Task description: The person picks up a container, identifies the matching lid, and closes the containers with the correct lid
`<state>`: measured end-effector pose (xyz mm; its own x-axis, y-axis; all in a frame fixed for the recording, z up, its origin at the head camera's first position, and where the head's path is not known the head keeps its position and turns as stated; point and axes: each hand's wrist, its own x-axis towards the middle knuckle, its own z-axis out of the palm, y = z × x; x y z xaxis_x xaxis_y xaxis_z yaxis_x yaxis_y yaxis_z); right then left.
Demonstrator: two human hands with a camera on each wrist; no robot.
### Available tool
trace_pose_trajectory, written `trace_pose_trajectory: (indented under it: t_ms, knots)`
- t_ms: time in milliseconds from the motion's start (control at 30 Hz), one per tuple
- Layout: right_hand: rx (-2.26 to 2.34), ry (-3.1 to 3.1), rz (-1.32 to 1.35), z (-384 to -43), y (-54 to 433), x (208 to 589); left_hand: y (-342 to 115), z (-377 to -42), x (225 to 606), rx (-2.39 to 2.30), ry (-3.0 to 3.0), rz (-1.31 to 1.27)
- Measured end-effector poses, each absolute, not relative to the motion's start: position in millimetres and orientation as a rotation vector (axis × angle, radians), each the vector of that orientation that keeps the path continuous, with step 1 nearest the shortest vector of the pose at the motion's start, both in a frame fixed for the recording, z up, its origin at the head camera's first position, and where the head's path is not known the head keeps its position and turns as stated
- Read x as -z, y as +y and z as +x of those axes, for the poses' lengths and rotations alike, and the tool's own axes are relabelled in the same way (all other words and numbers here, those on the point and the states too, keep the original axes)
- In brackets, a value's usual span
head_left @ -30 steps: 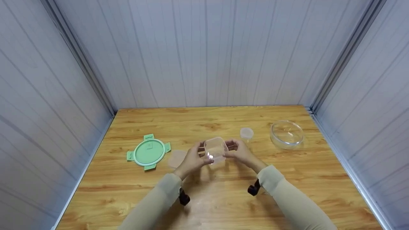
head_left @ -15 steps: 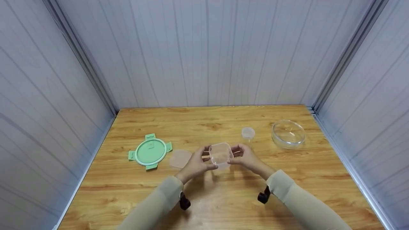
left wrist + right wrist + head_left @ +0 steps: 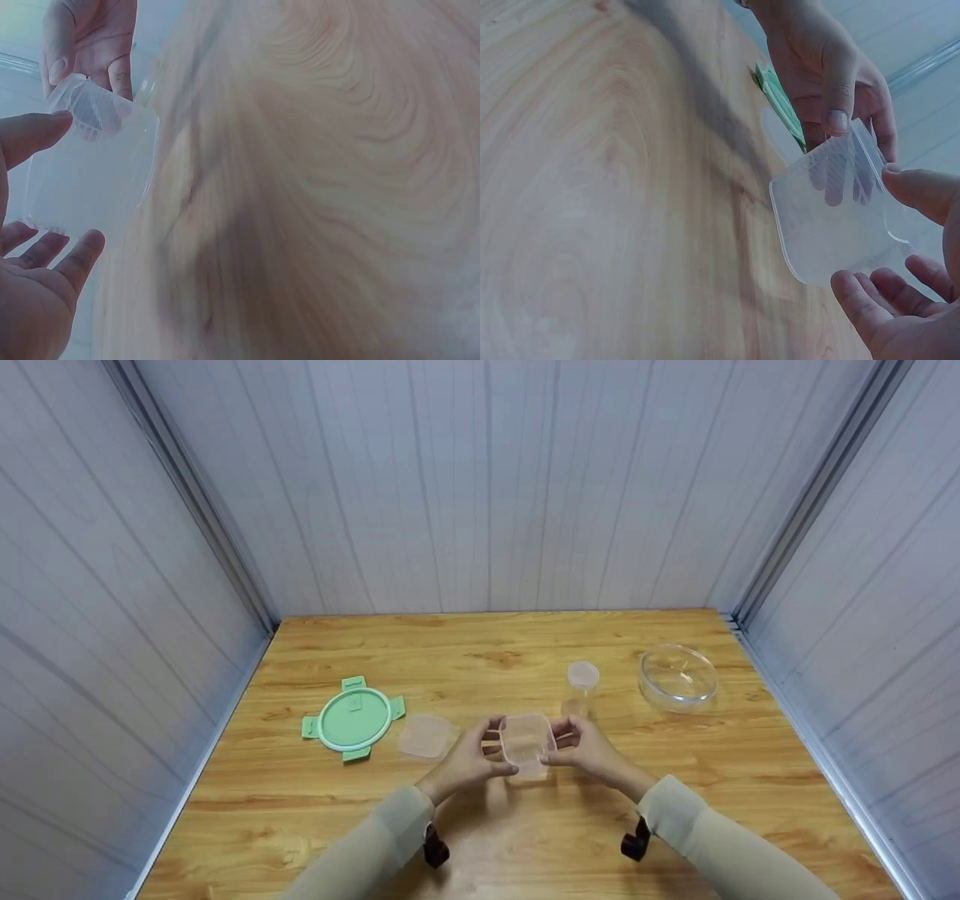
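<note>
A clear square plastic container (image 3: 526,739) is held up over the wooden table between both hands. My left hand (image 3: 472,754) grips its left side, thumb at the near edge and fingers behind. On the opposite side my right hand (image 3: 591,751) holds it the same way. In the left wrist view the see-through container (image 3: 94,180) shows its frosted wall, with the right hand (image 3: 94,37) beyond. The right wrist view has the container (image 3: 825,217) tilted, its rim and corner showing, and the left hand (image 3: 832,82) on the far side.
Left of the hands lies a pale square lid (image 3: 426,736), close to the left fingers. Farther left is a round green lid (image 3: 352,718) with flaps. A clear jar with a whitish top (image 3: 582,675) stands behind the right hand. A glass bowl (image 3: 678,679) is at back right.
Both hands have come nearer the person and slightly to the right, carrying the container. More of the jar and the pale lid now shows. The other things stay in place.
</note>
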<state>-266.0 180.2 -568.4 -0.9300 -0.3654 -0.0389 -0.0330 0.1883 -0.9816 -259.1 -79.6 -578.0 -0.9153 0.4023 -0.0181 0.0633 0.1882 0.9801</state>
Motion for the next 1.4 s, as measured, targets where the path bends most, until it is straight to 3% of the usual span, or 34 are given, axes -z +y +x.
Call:
trace_pose_trajectory:
  t_ms: [1033, 1400]
  knots:
    - [1.765, 2.190, -0.358, -252.2, 182.6, 583.9, -85.7, -254.0, 598.3, -1.810, 2.035, 0.449]
    - [1.593, 2.339, -0.537, -259.6, 189.2, 587.0, -89.8, -256.8, 598.7, -1.774, 2.055, 0.477]
